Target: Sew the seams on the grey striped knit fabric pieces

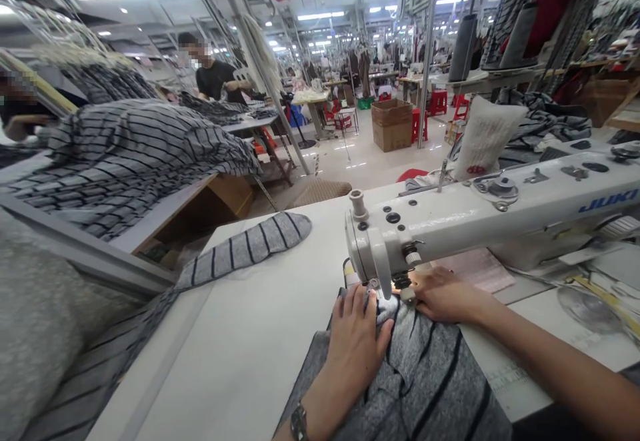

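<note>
Grey knit fabric with dark stripes (435,368) lies bunched under the needle area of a white sewing machine (440,221) and hangs toward me. My left hand (353,334) rests flat on it, left of the presser foot, fingers stretched forward and thumb apart. On the other side of the needle, my right hand (443,294) has its thumb and curled fingers closed at the fabric's edge. The machine head partly hides those fingertips. A small lamp glow lights the stitching spot, which is mostly covered.
A striped fabric strip (245,251) lies along the table's left side (220,348). Beyond it, striped cloth is heaped (135,134) on another table. A pink cloth piece (475,271) sits behind my right hand. A cardboard box (393,124) and a person (215,78) are farther back.
</note>
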Motion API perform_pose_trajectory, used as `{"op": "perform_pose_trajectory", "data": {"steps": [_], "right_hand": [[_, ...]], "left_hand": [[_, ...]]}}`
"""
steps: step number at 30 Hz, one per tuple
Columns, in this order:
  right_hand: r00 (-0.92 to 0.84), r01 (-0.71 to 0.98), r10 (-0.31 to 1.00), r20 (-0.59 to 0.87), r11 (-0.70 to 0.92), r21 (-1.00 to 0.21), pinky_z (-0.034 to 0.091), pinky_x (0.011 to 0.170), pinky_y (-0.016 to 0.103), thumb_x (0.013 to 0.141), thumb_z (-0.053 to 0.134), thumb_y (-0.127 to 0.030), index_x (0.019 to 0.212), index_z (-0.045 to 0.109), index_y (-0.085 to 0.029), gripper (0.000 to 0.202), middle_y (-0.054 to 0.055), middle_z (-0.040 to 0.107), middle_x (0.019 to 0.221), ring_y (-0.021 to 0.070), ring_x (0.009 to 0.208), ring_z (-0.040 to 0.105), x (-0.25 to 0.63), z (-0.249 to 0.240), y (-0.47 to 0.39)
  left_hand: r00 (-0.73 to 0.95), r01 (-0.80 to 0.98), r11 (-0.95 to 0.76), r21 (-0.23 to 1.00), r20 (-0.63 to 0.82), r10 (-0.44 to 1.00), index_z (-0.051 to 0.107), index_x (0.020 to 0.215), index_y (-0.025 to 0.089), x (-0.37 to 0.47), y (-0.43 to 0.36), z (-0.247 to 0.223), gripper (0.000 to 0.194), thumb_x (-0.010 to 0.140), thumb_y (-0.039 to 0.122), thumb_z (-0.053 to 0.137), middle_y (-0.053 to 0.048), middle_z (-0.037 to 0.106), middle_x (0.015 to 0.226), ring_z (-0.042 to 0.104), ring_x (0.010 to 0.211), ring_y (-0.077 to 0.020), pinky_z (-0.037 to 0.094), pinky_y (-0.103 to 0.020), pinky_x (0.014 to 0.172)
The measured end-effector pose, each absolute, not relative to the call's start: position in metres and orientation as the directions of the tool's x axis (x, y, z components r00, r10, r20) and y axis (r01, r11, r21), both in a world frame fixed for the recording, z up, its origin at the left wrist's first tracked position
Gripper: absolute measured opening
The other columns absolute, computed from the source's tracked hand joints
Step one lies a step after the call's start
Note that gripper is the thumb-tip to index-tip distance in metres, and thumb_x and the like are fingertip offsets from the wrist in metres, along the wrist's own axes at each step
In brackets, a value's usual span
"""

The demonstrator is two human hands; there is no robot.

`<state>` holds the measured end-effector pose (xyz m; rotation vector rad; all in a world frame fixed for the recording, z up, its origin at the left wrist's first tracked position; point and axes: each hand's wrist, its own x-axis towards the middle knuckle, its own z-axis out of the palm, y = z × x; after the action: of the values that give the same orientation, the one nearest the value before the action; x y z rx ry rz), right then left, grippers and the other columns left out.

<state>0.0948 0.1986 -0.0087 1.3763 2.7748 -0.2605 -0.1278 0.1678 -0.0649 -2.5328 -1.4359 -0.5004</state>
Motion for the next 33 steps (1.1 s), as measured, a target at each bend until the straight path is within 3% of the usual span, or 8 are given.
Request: {"op": "perform_pose_trajectory", "data": {"steps": [7, 13, 22, 25, 27, 30, 32, 33], "right_hand": [[-0.670, 0.706, 0.742, -0.034, 0.621, -0.340, 0.041, 0.063, 0.026, 0.096, 0.052, -0.029, 0.134, 0.054, -0.021, 0.039, 0.005, 0.073, 0.095, 0.0201, 0.079, 0.069, 0.082, -0.006, 0.176], [-0.790, 0.591, 0.602, 0.117, 0.799, -0.113, 0.028, 0.046, 0.028, 0.103, 0.044, -0.032, 0.126, 0.056, -0.017, 0.030, 0.004, 0.068, 0.080, 0.0182, 0.062, 0.063, 0.076, -0.040, 0.177], [-0.739, 0.660, 0.669, 0.081, 0.743, -0.116, 0.032, 0.052, 0.026, 0.098, 0.051, -0.023, 0.121, 0.061, -0.018, 0.026, 0.006, 0.069, 0.082, 0.0168, 0.064, 0.062, 0.086, -0.019, 0.175], [-0.487, 0.809, 0.871, 0.060, 0.476, -0.343, 0.037, 0.060, 0.025, 0.097, 0.051, -0.021, 0.099, 0.070, -0.017, 0.019, 0.006, 0.071, 0.081, 0.0176, 0.071, 0.065, 0.099, 0.005, 0.135], [-0.582, 0.638, 0.812, -0.045, 0.422, -0.645, 0.037, 0.057, 0.021, 0.097, 0.052, -0.023, 0.086, 0.072, -0.022, 0.023, -0.002, 0.069, 0.069, 0.0123, 0.062, 0.062, 0.101, 0.003, 0.095], [-0.838, 0.391, 0.531, -0.125, 0.425, -0.816, 0.031, 0.046, 0.021, 0.093, 0.054, -0.020, 0.079, 0.072, -0.023, 0.023, -0.005, 0.065, 0.060, 0.0104, 0.049, 0.054, 0.075, -0.036, 0.039], [-0.656, 0.560, 0.731, -0.186, 0.307, -0.769, 0.039, 0.053, 0.022, 0.087, 0.065, -0.026, 0.094, 0.072, -0.021, 0.011, 0.002, 0.073, 0.088, 0.0165, 0.070, 0.065, 0.038, -0.076, 0.015], [-0.531, 0.605, 0.826, -0.190, 0.213, -0.767, 0.043, 0.056, 0.023, 0.082, 0.071, -0.037, 0.104, 0.069, -0.020, 0.028, 0.006, 0.072, 0.101, 0.0208, 0.080, 0.067, 0.017, -0.095, 0.008]], "left_hand": [[0.729, 0.667, -0.740, -0.083, 0.278, 0.626, 0.062, 0.119, 0.018, -0.206, 0.231, -0.030, 0.046, 0.093, 0.053, 0.049, -0.016, 0.060, 0.127, 0.051, 0.125, -0.0338, 0.035, -0.061, 0.108], [0.643, 0.732, -0.681, 0.007, 0.322, 0.695, 0.062, 0.087, 0.019, -0.163, 0.220, -0.040, 0.025, 0.095, 0.017, 0.038, -0.009, 0.069, 0.090, 0.067, 0.086, -0.0234, 0.056, -0.038, 0.080], [0.675, 0.672, -0.734, 0.096, 0.328, 0.661, 0.059, 0.099, 0.019, -0.149, 0.194, -0.032, 0.024, 0.098, 0.022, 0.035, -0.011, 0.068, 0.105, 0.068, 0.098, -0.0233, 0.059, -0.041, 0.086], [0.672, 0.648, -0.737, 0.192, 0.311, 0.672, 0.059, 0.104, 0.019, -0.146, 0.137, -0.032, 0.024, 0.098, 0.037, 0.044, -0.013, 0.066, 0.110, 0.068, 0.101, -0.0227, 0.060, -0.034, 0.084], [0.703, 0.600, -0.770, 0.217, 0.315, 0.637, 0.060, 0.104, 0.019, -0.149, 0.101, -0.036, 0.024, 0.095, 0.041, 0.052, -0.013, 0.067, 0.111, 0.067, 0.107, -0.0256, 0.059, -0.035, 0.087], [0.610, 0.591, -0.653, 0.474, 0.268, 0.746, 0.062, 0.091, 0.022, -0.162, 0.079, -0.039, 0.017, 0.098, 0.028, 0.048, -0.009, 0.069, 0.112, 0.064, 0.115, -0.0252, 0.055, -0.037, 0.096], [0.418, 0.564, -0.377, 0.735, 0.140, 0.898, 0.062, 0.087, 0.023, -0.171, 0.081, -0.039, 0.022, 0.098, 0.034, 0.047, -0.006, 0.070, 0.108, 0.067, 0.106, -0.0227, 0.055, -0.034, 0.091], [0.309, 0.521, -0.229, 0.822, 0.069, 0.949, 0.063, 0.087, 0.022, -0.176, 0.084, -0.039, 0.025, 0.097, 0.040, 0.049, -0.005, 0.071, 0.101, 0.068, 0.097, -0.0213, 0.056, -0.031, 0.086]]}}
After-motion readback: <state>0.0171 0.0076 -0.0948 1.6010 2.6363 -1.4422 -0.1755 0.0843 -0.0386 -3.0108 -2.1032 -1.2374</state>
